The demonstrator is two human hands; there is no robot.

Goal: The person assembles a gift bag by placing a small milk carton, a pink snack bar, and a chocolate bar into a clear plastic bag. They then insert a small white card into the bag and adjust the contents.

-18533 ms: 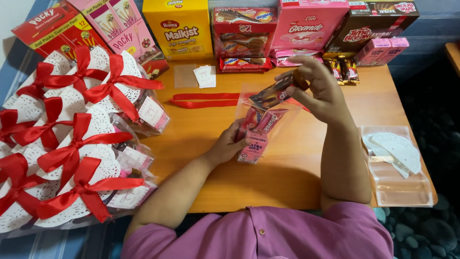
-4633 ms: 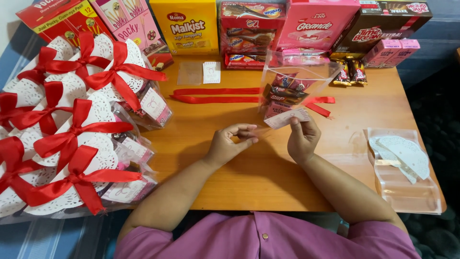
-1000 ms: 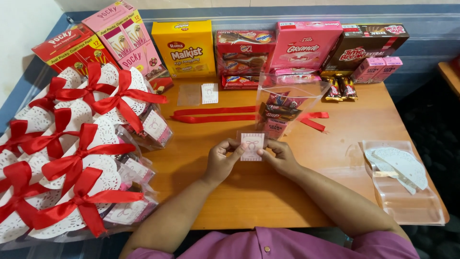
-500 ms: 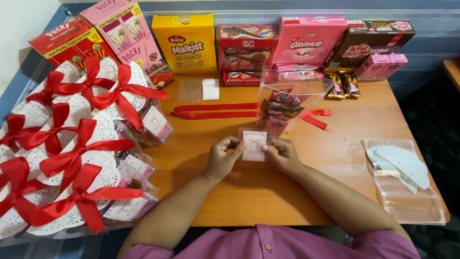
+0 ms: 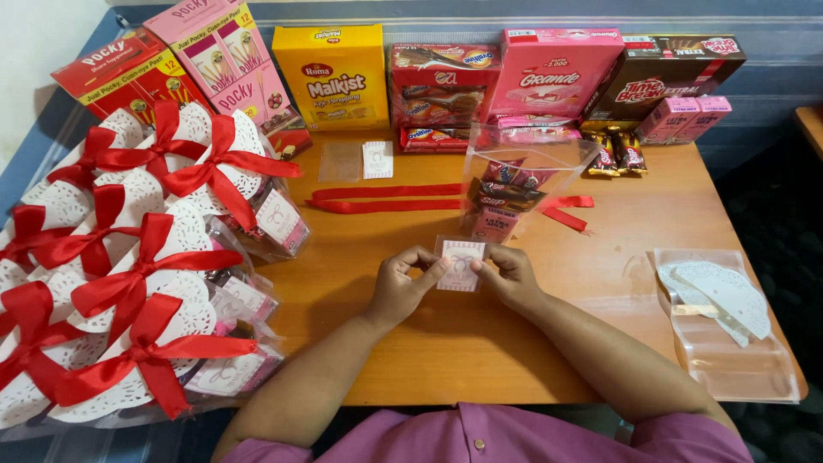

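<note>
Over the middle of the wooden table [image 5: 480, 343], my left hand [image 5: 405, 285] and my right hand [image 5: 507, 274] pinch a small pink and white card [image 5: 461, 263] with a bow drawing, one hand on each side edge. Just behind the card stands a clear plastic bag [image 5: 523, 180] with several snack packets inside. Two red ribbons [image 5: 386, 199] lie flat behind my left hand, and one runs under the bag.
Snack boxes [image 5: 339, 75] line the table's far edge. Finished gift bags with white doilies and red bows [image 5: 129, 257] are piled at the left. A clear sleeve of white doilies [image 5: 720, 321] lies at the right. Small cards [image 5: 375, 159] lie near the back.
Over the last second the card stays held between both hands, tilted a little more upright toward me. Earlier, my hands worked at the clear bag, then came down to the card.
</note>
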